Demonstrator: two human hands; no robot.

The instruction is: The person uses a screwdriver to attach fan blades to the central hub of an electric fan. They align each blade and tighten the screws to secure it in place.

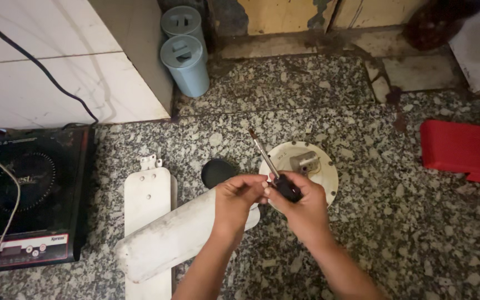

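1. Holding a screwdriver (pixel 276 172) over the granite floor (pixel 418 222), both hands met just in front of the round white motor housing (pixel 324 178), the landmark here.
2. The right hand (pixel 301 203) had its grip clamped around the black handle, shaft tilted up and away so the tip pointed clear of the housing, as if to keep it out of the way while being readied.
3. The left hand (pixel 239 194) had its fingers drawn together at the point where shaft meets handle, pinching there; I judged it was steadying or adjusting the tool.
4. Left of the housing lay two long white fan blades (pixel 165 230), one crossed over the other and running under the left forearm, flat on the floor within easy reach.
5. A small dark round cap (pixel 216 171) sat just left of the housing, beside the blades.
6. Farther left stood a black induction cooker (pixel 29 194) with its cable.
7. Beyond the housing, by the wall, stood two pale blue canisters (pixel 184 53).
8. Well to the right lay a red box (pixel 462 149).
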